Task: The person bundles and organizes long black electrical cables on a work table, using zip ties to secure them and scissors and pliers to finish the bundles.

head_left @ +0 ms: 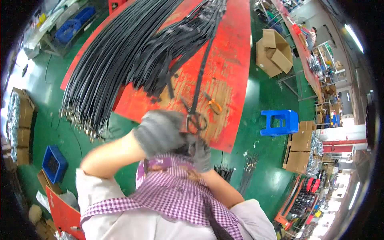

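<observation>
My left hand [162, 130], in a grey glove, is raised close in front of me with its fingers curled inward. Just right of it and lower, my right hand [203, 154], gloved alike, is closed too. Something dark lies between the two hands, but the gloves hide most of it. A long black strip [199, 82] runs down the table toward my hands. Black-handled scissors [197, 122] lie at the strip's lower end, beside my left hand's fingers. Orange-handled pliers [214, 105] rest a little farther off to the right.
A thick bundle of black cables [108, 68] with metal ends hangs over the left edge of the red, worn table [232, 60]. More black strips [160, 60] lie beside it. To the right stand a blue stool [280, 122] and an open cardboard box [274, 52].
</observation>
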The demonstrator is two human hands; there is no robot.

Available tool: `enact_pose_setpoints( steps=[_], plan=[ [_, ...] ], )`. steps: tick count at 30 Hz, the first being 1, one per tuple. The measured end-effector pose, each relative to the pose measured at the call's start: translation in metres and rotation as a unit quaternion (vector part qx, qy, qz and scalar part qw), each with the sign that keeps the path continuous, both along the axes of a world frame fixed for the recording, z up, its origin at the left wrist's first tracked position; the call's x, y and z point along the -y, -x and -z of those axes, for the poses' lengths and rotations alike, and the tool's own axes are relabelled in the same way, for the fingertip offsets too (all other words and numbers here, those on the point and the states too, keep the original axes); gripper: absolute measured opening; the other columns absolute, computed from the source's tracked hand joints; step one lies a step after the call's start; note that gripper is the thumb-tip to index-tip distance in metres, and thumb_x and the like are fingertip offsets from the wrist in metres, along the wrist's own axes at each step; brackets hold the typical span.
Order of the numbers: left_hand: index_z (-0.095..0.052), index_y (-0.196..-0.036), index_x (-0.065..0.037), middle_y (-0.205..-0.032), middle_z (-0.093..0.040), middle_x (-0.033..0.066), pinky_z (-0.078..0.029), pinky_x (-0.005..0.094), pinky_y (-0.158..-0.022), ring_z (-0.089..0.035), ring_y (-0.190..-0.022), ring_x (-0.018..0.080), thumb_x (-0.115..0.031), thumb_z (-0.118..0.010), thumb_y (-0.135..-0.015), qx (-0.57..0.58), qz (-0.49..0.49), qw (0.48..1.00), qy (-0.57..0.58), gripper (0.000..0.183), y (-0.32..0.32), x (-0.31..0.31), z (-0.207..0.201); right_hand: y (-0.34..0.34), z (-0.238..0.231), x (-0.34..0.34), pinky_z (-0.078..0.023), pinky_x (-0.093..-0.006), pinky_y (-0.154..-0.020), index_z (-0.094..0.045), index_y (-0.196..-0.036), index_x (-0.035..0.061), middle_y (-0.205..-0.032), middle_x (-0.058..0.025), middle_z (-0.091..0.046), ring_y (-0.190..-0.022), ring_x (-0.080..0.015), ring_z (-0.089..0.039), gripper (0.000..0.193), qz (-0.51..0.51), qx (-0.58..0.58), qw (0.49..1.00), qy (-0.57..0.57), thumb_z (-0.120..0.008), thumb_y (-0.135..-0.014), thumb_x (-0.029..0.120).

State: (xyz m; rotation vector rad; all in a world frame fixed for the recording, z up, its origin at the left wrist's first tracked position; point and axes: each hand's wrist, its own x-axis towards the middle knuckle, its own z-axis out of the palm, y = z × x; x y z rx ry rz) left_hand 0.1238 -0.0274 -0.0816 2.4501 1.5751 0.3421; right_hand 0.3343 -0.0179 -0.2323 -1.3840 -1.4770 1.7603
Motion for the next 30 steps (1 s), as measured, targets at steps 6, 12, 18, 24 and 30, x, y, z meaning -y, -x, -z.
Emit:
enact_pose_setpoints(
  steps=[6, 12, 18, 24, 30],
  plan=[
    [-0.05, -0.082, -0.005, -0.067, -0.05, 0.0004, -0.038, 0.0228, -0.048, -0.047, -0.054, 0.0092, -0.024, -0.043, -0.084, 0.742, -0.304, 0.573, 0.17, 0.02, -0.076, -0.022, 0.099, 0.016, 0.01, -0.022, -0.042, -0.0298, -0.07, -0.051, -0.097, 0.0039, -0.088, -0.0126, -0.055, -0.079, -0.0235, -0.052, 0.03, -0.192, -0.091, 0.966, -0.149, -0.045, -0.081, 0.029],
    [-0.05, -0.076, -0.008, -0.059, -0.046, 0.0028, -0.034, 0.0275, -0.046, -0.043, -0.05, 0.0126, -0.025, -0.041, -0.083, 0.517, -0.56, 0.635, -0.129, 0.02, -0.003, -0.041, 0.277, 0.022, 0.067, -0.139, -0.042, -0.0362, -0.066, -0.057, -0.081, 0.0075, -0.083, -0.0165, -0.056, -0.079, -0.0291, -0.054, 0.027, -0.209, 0.233, 0.928, -0.202, -0.049, -0.075, 0.032],
    [-0.05, -0.079, -0.01, -0.088, -0.051, 0.0112, -0.04, 0.0359, -0.063, -0.048, -0.082, 0.0268, -0.025, -0.042, -0.078, 0.063, -0.703, 0.707, 0.037, 0.017, 0.045, -0.062, 0.306, 0.037, 0.139, -0.263, -0.041, -0.0349, -0.073, -0.048, -0.103, 0.003, -0.091, -0.0176, -0.056, -0.088, -0.0271, -0.053, 0.045, -0.091, 0.348, 0.907, -0.22, -0.048, -0.075, 0.038],
    [-0.051, -0.079, -0.011, -0.085, -0.05, 0.0109, -0.039, 0.0385, -0.069, -0.047, -0.082, 0.0284, -0.025, -0.044, -0.075, -0.092, -0.717, 0.69, 0.038, 0.016, 0.052, -0.058, 0.311, 0.103, 0.127, -0.283, -0.042, -0.0386, -0.075, -0.049, -0.101, 0.0054, -0.102, -0.0208, -0.05, -0.092, -0.032, -0.05, 0.048, -0.033, 0.532, 0.823, -0.195, -0.055, -0.067, 0.038],
    [-0.051, -0.079, -0.01, -0.084, -0.05, 0.0114, -0.038, 0.0403, -0.068, -0.046, -0.081, 0.029, -0.025, -0.043, -0.075, -0.057, -0.693, 0.719, 0.014, 0.018, 0.036, -0.092, 0.307, 0.043, 0.193, -0.361, -0.046, -0.0376, -0.056, -0.055, -0.079, 0.0091, -0.068, -0.0108, -0.057, -0.063, -0.0276, -0.056, 0.019, 0.116, 0.211, 0.97, 0.019, -0.052, -0.071, 0.026]
  ],
)
